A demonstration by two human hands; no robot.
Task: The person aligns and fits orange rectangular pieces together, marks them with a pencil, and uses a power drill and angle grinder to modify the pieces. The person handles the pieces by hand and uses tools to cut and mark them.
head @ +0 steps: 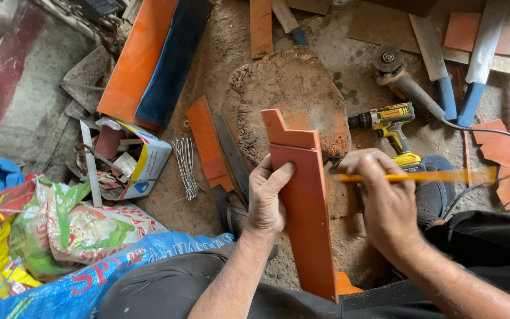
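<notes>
My left hand (268,195) grips the left edge of a long orange sheath-shaped piece (305,201) that stands upright between my knees, its notched top in front of a worn wooden block (290,97). My right hand (385,198) holds a thin yellow-orange strip (438,175), blurred, lying sideways with its tip at the piece's right edge.
A yellow cordless drill (388,124) and an angle grinder (399,77) lie to the right of the block. Orange offcuts (208,142), blades with blue handles (444,88), a bundle of wire (185,165), an open carton (131,159) and plastic sacks (60,236) crowd the dirt floor.
</notes>
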